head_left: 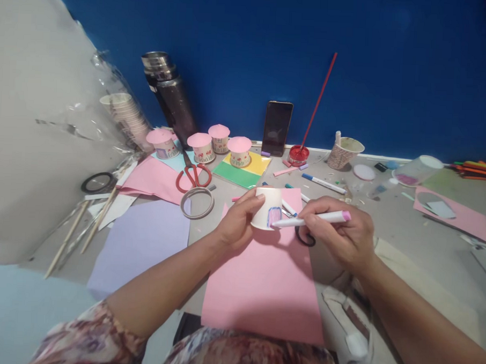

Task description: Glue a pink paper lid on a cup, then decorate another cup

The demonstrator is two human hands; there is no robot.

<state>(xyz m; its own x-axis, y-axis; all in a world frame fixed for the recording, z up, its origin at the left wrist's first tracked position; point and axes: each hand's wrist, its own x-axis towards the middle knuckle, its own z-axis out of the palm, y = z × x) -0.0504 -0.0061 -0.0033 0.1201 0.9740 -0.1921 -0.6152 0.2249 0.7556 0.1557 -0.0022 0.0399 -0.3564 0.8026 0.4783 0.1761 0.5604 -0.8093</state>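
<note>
My left hand [238, 220] grips a small white paper cup [266, 204], held upside down over a pink paper sheet [262, 285]. On the cup's side is a pink and blue drawn patch. My right hand [341, 232] holds a white marker [311, 219] with a pink end cap, its tip touching the drawn patch. Several finished cups with pink tops [239, 151] stand at the back of the table.
Red scissors [193, 176], a tape ring [197, 202], a lilac sheet [141, 242], wooden sticks [80, 231], a dark flask [170, 95], a phone [276, 127] against the blue wall, a red paint pot [298, 154] with a stick, loose markers [323, 183], a clear cup [418, 169].
</note>
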